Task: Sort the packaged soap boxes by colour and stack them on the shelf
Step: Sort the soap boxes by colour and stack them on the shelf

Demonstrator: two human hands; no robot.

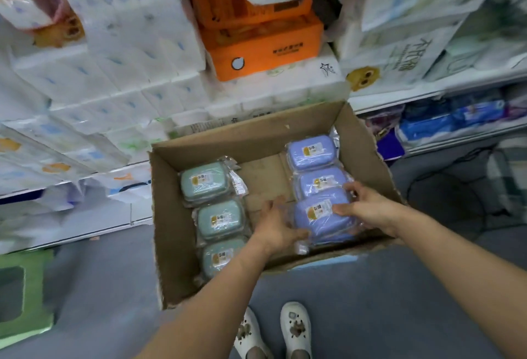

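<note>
An open cardboard box (176, 216) stands on the floor with wrapped soap boxes in two rows. Three green ones lie on the left: far (203, 181), middle (219, 219) and near (221, 257). Three purple ones lie on the right. My left hand (273, 223) and my right hand (368, 207) grip the nearest purple soap box (323, 219) from both sides. Behind it sit the middle (320, 183) and far (310, 152) purple boxes.
White shelves (427, 93) hold tissue and paper packs, with orange packs (265, 45) stacked behind the box. A green pack (25, 293) stands on the grey floor at left. My white shoes (295, 327) are just in front of the box.
</note>
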